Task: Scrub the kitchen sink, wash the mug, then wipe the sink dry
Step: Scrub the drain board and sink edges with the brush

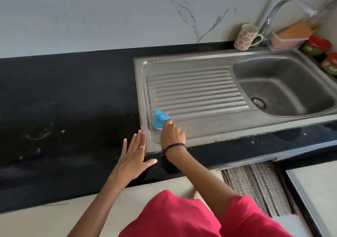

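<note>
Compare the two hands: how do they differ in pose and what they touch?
The left hand lies flat with straight fingers on the black counter beside the sink's edge and holds nothing. The right hand is curled round a blue scrubber on the sink's ribbed drainboard. The left hand wears a ring; the right wrist has a dark bracelet. Both sit near the sink's front left corner.

1 head view looks steeply down, close over the sink (200, 94) and counter (63, 100).

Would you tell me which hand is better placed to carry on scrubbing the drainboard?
The right hand: it already grips the blue scrubber on the drainboard. The left hand lies flat on the counter, holding nothing.
</note>
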Motion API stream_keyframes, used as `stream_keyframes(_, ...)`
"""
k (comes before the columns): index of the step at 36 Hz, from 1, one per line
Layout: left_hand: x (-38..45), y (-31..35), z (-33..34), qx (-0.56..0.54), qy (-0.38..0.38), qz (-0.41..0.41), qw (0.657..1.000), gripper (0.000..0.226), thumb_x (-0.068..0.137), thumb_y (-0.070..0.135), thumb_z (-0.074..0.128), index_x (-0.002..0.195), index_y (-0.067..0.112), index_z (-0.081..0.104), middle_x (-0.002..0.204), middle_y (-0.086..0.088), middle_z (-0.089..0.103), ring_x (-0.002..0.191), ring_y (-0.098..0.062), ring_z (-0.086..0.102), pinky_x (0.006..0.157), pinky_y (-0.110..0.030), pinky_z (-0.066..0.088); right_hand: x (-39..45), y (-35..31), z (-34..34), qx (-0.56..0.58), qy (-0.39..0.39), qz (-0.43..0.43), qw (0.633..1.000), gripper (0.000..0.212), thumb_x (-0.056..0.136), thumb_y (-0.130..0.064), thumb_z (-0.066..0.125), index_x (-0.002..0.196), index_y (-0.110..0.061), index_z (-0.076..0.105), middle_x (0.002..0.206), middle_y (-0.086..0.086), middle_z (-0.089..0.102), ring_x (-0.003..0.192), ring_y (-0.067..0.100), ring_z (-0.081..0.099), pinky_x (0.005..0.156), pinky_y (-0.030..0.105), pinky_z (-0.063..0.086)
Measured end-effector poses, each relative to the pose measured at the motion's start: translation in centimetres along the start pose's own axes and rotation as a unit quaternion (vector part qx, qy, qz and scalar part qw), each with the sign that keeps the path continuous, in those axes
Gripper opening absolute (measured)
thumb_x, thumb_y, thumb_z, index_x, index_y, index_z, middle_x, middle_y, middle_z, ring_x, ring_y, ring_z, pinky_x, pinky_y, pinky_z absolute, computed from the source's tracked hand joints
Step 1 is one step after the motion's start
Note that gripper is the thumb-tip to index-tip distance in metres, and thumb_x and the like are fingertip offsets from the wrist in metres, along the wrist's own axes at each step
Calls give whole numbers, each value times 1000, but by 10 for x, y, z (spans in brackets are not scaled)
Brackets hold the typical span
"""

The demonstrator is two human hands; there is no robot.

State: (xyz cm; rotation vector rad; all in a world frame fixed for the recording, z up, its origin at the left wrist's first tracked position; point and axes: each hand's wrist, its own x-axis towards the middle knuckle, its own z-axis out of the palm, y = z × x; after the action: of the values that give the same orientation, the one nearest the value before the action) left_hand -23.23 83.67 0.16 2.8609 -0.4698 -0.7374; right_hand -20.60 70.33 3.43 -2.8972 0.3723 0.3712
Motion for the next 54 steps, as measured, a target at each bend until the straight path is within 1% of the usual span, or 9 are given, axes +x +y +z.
stream_keyframes(6,-1,-4,3,0,21,13,1000,93,92,55,39,142,9,-24,152,-7,-27,132,-12,-30,107,-37,-21,-38,11,12,-26,-4,-33,999,30,101,-13,27,129,-4,36,112,9,64,101,24,65,76,31,52)
stream_keyframes(16,4,0,1,11,1,31,999,90,93,54,36,135,11,-30,148,-5,-33,128,-12,-33,106,-37,-22,-9,94,-19,-60,69,174,980,30,101,-11,29,126,3,40,109,13,65,100,27,66,77,33,53)
stream_keyframes(26,9,9,0,5,12,30,999,92,93,54,38,140,10,-28,152,-11,-28,137,-17,-28,106,-34,-22,-12,19,1,-29,13,15,999,29,101,-14,29,126,-2,39,109,9,65,99,23,66,75,29,51)
stream_keyframes(36,16,19,0,-7,8,35,999,91,92,56,36,131,14,-34,151,-11,-29,139,-21,-27,107,-36,-21,24,133,-39,15,66,229,971,30,100,-11,30,120,3,48,118,16,61,111,31,59,86,37,48)
stream_keyframes(43,17,23,-1,-6,23,31,999,93,92,56,38,138,12,-30,152,-10,-28,140,-19,-26,106,-35,-22,0,43,-8,36,14,71,997,30,101,-10,27,124,-3,44,118,10,61,110,26,61,85,34,50)
stream_keyframes(46,20,26,1,-2,26,32,999,94,91,55,39,136,11,-31,152,-11,-27,141,-20,-24,107,-35,-21,-23,38,8,9,23,31,999,23,97,-12,37,116,-5,49,99,7,68,93,21,68,67,27,50)
stream_keyframes(49,21,36,3,-7,6,34,999,91,92,55,38,130,15,-34,150,-10,-30,136,-17,-29,108,-35,-21,-31,72,7,-32,96,62,993,13,61,-13,69,74,-8,67,42,2,58,36,11,60,31,15,34)
stream_keyframes(50,22,42,4,-10,0,36,999,90,92,55,38,130,16,-34,150,-10,-31,134,-15,-31,107,-35,-21,-28,90,4,-30,124,72,989,13,57,-10,71,68,-7,66,37,2,55,30,15,57,29,14,33)
stream_keyframes(54,31,71,4,1,-16,52,999,90,92,55,37,131,16,-34,150,-8,-32,133,-16,-31,107,-35,-21,-6,174,-21,-35,73,151,985,20,96,-7,36,111,-3,50,97,12,68,91,30,69,68,34,53)
